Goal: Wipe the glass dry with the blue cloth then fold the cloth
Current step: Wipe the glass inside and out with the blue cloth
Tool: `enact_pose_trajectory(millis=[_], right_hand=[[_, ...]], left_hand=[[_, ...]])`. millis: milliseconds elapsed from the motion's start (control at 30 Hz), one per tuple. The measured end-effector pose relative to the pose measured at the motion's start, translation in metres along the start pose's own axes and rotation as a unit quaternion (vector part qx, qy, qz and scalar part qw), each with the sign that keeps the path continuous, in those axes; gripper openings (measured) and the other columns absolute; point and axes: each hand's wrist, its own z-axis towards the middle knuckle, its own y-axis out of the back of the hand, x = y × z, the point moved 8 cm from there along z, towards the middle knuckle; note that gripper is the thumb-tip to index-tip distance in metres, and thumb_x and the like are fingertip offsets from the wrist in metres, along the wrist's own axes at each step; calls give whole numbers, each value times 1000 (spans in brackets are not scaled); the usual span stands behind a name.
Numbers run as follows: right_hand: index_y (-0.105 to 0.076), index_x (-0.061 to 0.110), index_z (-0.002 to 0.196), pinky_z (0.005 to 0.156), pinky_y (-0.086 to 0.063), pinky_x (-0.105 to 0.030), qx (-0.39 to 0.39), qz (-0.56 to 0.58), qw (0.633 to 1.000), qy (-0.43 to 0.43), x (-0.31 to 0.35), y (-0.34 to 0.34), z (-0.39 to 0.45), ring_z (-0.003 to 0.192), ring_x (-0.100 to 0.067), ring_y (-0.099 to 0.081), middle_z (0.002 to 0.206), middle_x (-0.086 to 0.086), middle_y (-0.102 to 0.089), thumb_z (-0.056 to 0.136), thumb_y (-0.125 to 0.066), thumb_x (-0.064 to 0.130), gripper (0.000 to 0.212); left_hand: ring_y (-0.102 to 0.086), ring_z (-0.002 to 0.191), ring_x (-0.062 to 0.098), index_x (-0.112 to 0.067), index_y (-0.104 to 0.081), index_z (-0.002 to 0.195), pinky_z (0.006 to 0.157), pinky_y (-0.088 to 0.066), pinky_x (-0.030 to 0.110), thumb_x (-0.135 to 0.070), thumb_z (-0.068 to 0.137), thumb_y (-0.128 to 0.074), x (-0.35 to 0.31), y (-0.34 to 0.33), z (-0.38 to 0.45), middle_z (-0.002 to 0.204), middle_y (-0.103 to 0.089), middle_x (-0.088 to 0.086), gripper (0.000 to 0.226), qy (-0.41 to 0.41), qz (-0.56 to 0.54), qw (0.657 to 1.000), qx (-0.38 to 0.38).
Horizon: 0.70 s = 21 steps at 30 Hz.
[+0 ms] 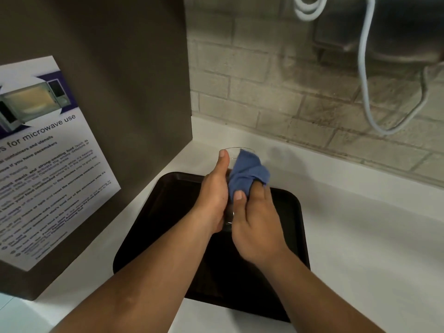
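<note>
- Countertop (pixel 360 236), white and smooth, carries a dark tray (pixel 292 212) with rounded corners; the tray's near edge lies close to the counter's near edge and its far edge stops short of the wall.
- Pale brick tiling (pixel 252 92) backs the counter, and a white cable (pixel 365 87) hangs in a loop in front of it at the far right.
- A brown panel (pixel 120 68) stands along the counter's left edge, with a printed notice on microwave use (pixel 48 152) stuck to its face.
- The glass (pixel 231 159) is held off the surface above the tray's far edge — clear, mostly hidden by the two hands, so only its rim and a strip of its wall show.
- Its long axis runs near to far, tilted, with the open mouth pointing away from the person toward the wall and the base toward the wrists.
- The left hand (pixel 213 195) is wrapped around the glass's left side, thumb laid along the wall up to the rim.
- The right hand (pixel 257 222) is closed on the blue cloth (pixel 247 174), thumb pinching it; the bunched cloth sits at the glass's mouth and right side — whether it reaches inside, I cannot tell.
</note>
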Motion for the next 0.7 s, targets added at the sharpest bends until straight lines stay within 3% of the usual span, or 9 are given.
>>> enact_pose_trajectory(millis=[100,200,300,333,400,467,567,633,700], right_hand=[[-55,23,112,62,-49,-14,-31,94,993,-63,-6,17,27,77,-2,-64,93,-5,-66,103,-28,43,35],[-62,31,99,76,-58,-33,5,217,965,-150,-27,15,37,85,-16,-71,93,-11,-73,104,-29,45,36],[-60,31,116,74,-53,-20,-14,213,967,-141,-29,15,35,83,0,-67,95,3,-69,104,-30,44,35],[-58,29,122,76,-51,-21,-23,211,967,-141,-29,15,35,83,1,-64,97,5,-67,104,-31,43,36],[-57,27,115,71,-49,-23,-27,186,973,-132,-26,15,35,80,-2,-61,92,5,-65,105,-31,39,31],[-53,28,111,63,-44,-16,-27,147,983,-111,-21,16,35,73,-2,-61,87,6,-64,105,-31,36,24],[-51,28,113,59,-39,-12,-32,104,990,-92,-16,16,35,74,-2,-60,88,6,-63,105,-31,36,23],[-56,19,120,67,-46,-19,-27,116,987,-110,-21,13,36,82,-6,-63,92,4,-65,105,-30,39,36],[-61,16,122,85,-54,-40,-13,176,968,-178,-36,8,39,94,-21,-67,102,-9,-70,104,-30,43,45]], left_hand=[[-82,100,32,-17,-81,118,85,-65,47,-86,87,-49,5,-5,-2,110,-85,15,82,14,-3,998,55],[-83,95,34,-14,-85,109,79,-65,48,-88,83,-49,6,-7,-4,104,-85,17,87,20,-34,996,83],[-84,82,30,-14,-89,93,68,-67,42,-87,81,-53,5,-11,-7,92,-85,13,82,19,-24,995,92],[-83,85,32,-13,-86,105,72,-67,45,-86,79,-56,4,-11,-9,97,-84,15,83,18,-9,996,84],[-80,103,38,-15,-68,136,93,-63,57,-84,81,-57,4,-9,-9,120,-79,19,89,20,26,998,51],[-79,107,38,-18,-66,138,100,-60,59,-82,88,-53,5,-7,-9,121,-80,18,82,16,46,998,32],[-82,102,32,-20,-78,125,93,-63,48,-79,89,-56,11,-9,-11,113,-84,15,72,16,31,998,47],[-83,99,30,-19,-81,119,87,-64,45,-74,91,-59,14,-10,-11,109,-85,15,65,12,16,998,60],[-84,94,30,-16,-82,113,81,-65,44,-74,90,-60,14,-9,-10,102,-86,14,66,14,3,998,55]])
